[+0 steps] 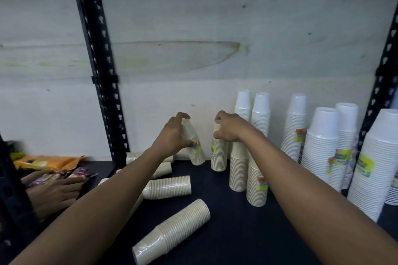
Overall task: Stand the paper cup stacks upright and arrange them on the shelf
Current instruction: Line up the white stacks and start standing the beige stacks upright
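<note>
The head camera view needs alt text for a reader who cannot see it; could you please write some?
A left hand grips a tilted beige cup stack while the right hand holds an upright one on a dark shelf. Other beige stacks lie on their sides; white stacks stand at right.

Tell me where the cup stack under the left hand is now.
In the head view, the tilted cup stack stands left of centre at the back of the shelf, held by the left hand, beside the upright stack under the right hand.
</note>
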{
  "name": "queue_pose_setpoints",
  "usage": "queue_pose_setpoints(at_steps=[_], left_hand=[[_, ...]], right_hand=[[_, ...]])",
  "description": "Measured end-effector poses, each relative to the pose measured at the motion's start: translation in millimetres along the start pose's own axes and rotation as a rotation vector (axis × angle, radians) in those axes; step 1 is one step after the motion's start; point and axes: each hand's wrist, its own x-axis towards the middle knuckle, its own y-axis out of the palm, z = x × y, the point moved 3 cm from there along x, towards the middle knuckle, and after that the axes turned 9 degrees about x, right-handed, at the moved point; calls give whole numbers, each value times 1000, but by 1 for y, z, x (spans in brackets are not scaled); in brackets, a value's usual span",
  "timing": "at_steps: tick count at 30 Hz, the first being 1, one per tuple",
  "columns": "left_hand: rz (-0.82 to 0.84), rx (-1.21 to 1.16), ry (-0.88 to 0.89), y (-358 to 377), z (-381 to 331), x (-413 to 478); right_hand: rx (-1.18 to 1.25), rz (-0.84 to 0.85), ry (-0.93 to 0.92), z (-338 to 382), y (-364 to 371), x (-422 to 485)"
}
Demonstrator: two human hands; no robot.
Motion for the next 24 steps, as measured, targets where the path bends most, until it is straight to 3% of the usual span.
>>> queue_pose_setpoints(at_steps=[7,24], left_hand=[[5,-78,1,38,-3,15],[22,-168,16,56,2,16]], right_hand=[[-221,-29,74,0,18,9],[-217,20,116,-1,11,9]])
